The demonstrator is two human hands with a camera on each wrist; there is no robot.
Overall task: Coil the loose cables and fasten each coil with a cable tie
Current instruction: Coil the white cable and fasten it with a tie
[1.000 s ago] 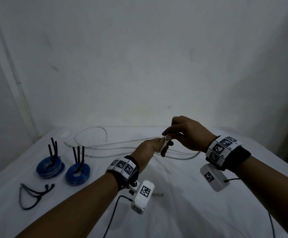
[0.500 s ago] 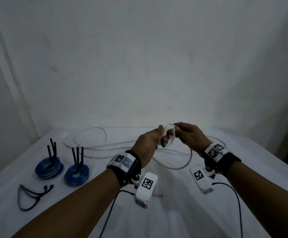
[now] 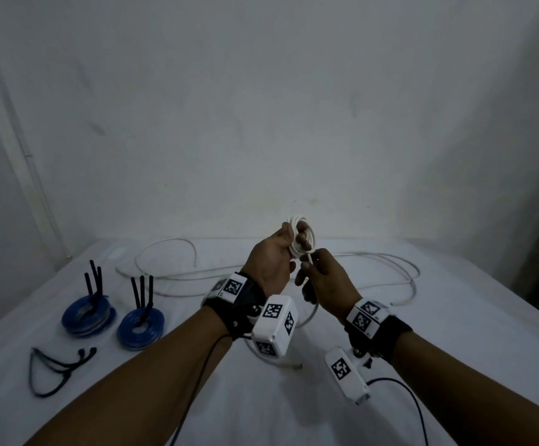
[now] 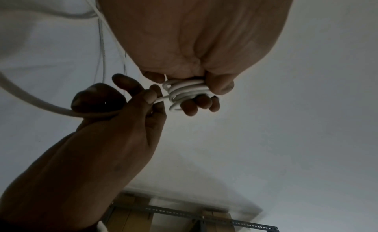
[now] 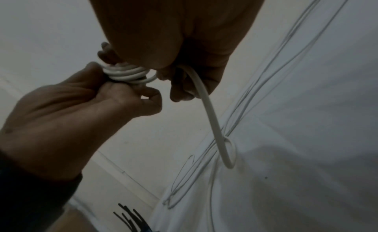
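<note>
1. We held a small white coil [image 3: 303, 238] of cable in our left hand [image 3: 273, 262], thumb and curled fingers clamped round several stacked turns.
2. Our right hand [image 3: 326, 281] sat just below that grip, pinching the loose white cable [image 3: 390, 262] where it left the coil.
3. Half a second before, the right hand was beside the coil at the same height; it had since dropped lower and nearer to us, and the coil had risen.
4. From the right grip the cable hung down to the white sheet [image 3: 422, 333] and trailed away in long loops behind both hands.
5. Far left of the grips lay two blue coils [image 3: 89, 318] [image 3: 141, 326], each fastened with black ties [image 3: 93, 278], and nearer us spare ties [image 3: 59, 368].
</note>
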